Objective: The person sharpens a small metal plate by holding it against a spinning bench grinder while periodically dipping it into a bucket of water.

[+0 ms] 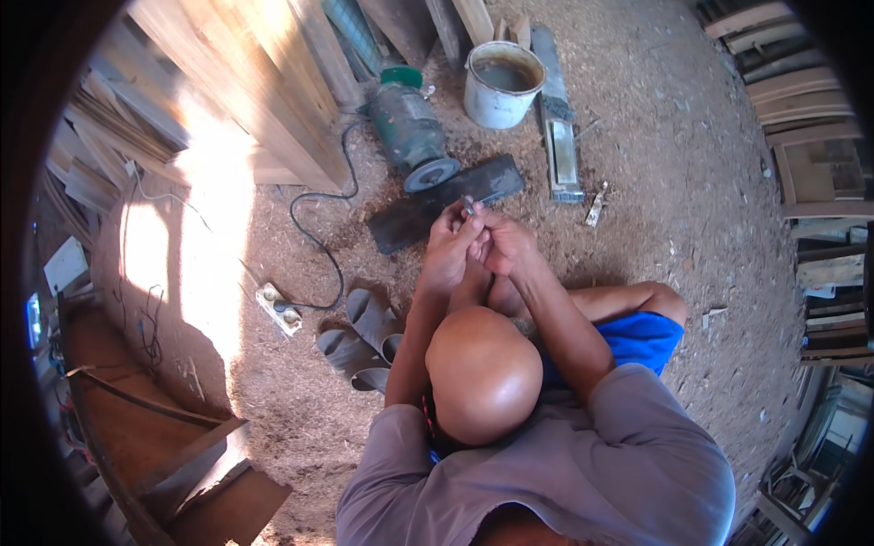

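My left hand (449, 244) and my right hand (506, 242) meet in front of my legs, fingers closed together. Between the fingertips pokes out a small, dark, metallic-looking piece (469, 206); most of it is hidden, so its kind does not show. Both hands appear to grip it. Just beyond them a dark flat board (492, 179) lies slantwise on the ground. At its far edge is a green electric grinder (407, 127), lying on its side with a grey grinding wheel (431, 175) facing me. Whether the wheel turns, I cannot tell.
A white bucket (496, 106) of murky liquid stands behind the board. Right of it lies a long block with a pale sharpening stone (564, 150). A black cord (314, 238) runs to a power strip (278, 309). Sandals (369, 318) lie at left; planks (264, 82) lean behind.
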Demonstrator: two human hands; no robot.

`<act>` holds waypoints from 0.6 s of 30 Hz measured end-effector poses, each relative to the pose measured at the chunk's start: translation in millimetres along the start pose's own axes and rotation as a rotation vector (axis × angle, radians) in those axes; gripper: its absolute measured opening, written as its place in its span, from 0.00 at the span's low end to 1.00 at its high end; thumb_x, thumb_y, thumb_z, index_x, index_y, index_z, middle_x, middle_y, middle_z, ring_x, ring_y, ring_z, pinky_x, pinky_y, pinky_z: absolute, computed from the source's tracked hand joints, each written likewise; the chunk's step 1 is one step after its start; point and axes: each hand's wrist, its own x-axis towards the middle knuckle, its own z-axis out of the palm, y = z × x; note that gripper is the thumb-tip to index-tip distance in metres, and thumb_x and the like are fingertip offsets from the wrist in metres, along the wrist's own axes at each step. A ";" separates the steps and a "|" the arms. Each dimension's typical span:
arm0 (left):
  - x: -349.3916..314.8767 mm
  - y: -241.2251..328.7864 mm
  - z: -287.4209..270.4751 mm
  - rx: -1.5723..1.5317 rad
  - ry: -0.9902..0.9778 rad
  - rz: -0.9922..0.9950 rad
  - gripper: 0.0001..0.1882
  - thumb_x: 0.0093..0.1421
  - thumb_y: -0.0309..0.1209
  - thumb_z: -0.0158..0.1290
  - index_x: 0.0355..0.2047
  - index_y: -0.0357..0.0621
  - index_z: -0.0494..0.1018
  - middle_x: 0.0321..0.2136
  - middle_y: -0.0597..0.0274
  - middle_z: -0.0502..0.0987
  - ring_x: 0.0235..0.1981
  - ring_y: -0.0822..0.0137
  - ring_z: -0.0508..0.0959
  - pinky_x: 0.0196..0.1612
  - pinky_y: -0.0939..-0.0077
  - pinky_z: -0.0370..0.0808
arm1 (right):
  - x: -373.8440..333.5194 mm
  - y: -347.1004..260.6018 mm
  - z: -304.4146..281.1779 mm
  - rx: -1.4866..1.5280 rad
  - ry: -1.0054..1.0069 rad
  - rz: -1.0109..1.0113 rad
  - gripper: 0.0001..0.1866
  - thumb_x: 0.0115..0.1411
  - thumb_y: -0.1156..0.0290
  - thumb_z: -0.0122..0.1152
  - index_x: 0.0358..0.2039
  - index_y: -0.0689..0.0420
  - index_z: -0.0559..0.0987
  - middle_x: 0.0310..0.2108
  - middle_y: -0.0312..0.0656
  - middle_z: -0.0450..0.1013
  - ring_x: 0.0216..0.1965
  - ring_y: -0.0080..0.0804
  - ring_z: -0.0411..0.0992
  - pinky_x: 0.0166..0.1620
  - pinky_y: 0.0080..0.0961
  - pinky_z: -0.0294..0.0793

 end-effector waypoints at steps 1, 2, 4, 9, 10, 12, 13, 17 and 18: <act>0.3 0.1 3.0 0.027 0.024 -0.004 0.25 0.58 0.28 0.58 0.52 0.33 0.63 0.28 0.68 0.70 0.22 0.80 0.69 0.25 0.87 0.69 | 0.7 -0.5 -2.2 0.007 -0.006 0.000 0.05 0.63 0.66 0.55 0.35 0.50 0.77 0.22 0.25 0.70 0.17 0.12 0.63 0.22 0.15 0.68; 0.2 -1.0 4.5 0.027 0.023 -0.007 0.25 0.58 0.28 0.58 0.52 0.33 0.63 0.28 0.68 0.70 0.22 0.80 0.69 0.25 0.87 0.69 | 0.9 -0.6 -4.7 0.010 -0.004 -0.001 0.05 0.63 0.66 0.55 0.35 0.50 0.77 0.22 0.25 0.70 0.17 0.12 0.63 0.22 0.15 0.68; -0.6 -1.0 5.2 0.016 0.038 0.005 0.25 0.58 0.28 0.59 0.52 0.32 0.62 0.27 0.68 0.69 0.22 0.80 0.69 0.24 0.88 0.68 | 1.4 0.1 -4.2 0.012 0.014 0.007 0.05 0.64 0.65 0.55 0.36 0.50 0.77 0.23 0.25 0.70 0.17 0.11 0.62 0.22 0.14 0.69; -2.5 2.4 5.9 0.035 0.026 0.000 0.23 0.58 0.28 0.59 0.49 0.33 0.63 0.28 0.68 0.69 0.22 0.81 0.68 0.23 0.89 0.67 | 0.3 0.8 -2.1 0.034 0.002 0.012 0.06 0.64 0.66 0.55 0.37 0.53 0.77 0.23 0.27 0.70 0.16 0.11 0.62 0.21 0.14 0.69; -3.0 4.3 5.8 0.048 0.017 -0.019 0.22 0.58 0.28 0.58 0.48 0.33 0.63 0.28 0.68 0.69 0.22 0.80 0.68 0.23 0.89 0.67 | -0.6 1.0 -0.7 0.034 0.015 0.017 0.07 0.63 0.66 0.55 0.37 0.53 0.77 0.23 0.28 0.70 0.16 0.11 0.61 0.21 0.14 0.69; -2.4 2.3 4.3 0.050 0.033 -0.022 0.21 0.58 0.28 0.59 0.47 0.34 0.63 0.28 0.68 0.69 0.22 0.81 0.68 0.24 0.88 0.68 | 1.6 1.6 -1.7 0.045 0.016 0.020 0.07 0.63 0.66 0.56 0.37 0.54 0.77 0.23 0.28 0.70 0.15 0.11 0.61 0.21 0.14 0.69; -1.9 1.3 4.1 0.052 0.046 -0.024 0.21 0.58 0.28 0.59 0.47 0.34 0.63 0.28 0.69 0.69 0.22 0.81 0.68 0.24 0.88 0.68 | 2.3 1.5 -2.5 0.056 0.016 0.020 0.07 0.63 0.67 0.56 0.37 0.55 0.77 0.22 0.29 0.70 0.15 0.12 0.61 0.20 0.14 0.69; -2.1 -0.1 4.2 0.040 0.060 -0.010 0.21 0.57 0.28 0.59 0.47 0.35 0.64 0.28 0.69 0.68 0.22 0.80 0.68 0.25 0.87 0.69 | -0.3 1.5 -2.1 0.061 0.045 0.026 0.07 0.62 0.66 0.57 0.37 0.55 0.77 0.22 0.30 0.71 0.15 0.12 0.62 0.20 0.14 0.69; -1.6 -0.8 4.0 0.037 0.057 -0.004 0.21 0.57 0.28 0.59 0.47 0.35 0.63 0.28 0.68 0.69 0.22 0.80 0.69 0.25 0.87 0.70 | -1.5 1.3 -1.7 0.046 0.004 0.015 0.09 0.60 0.65 0.60 0.35 0.57 0.78 0.23 0.32 0.73 0.15 0.11 0.64 0.21 0.12 0.69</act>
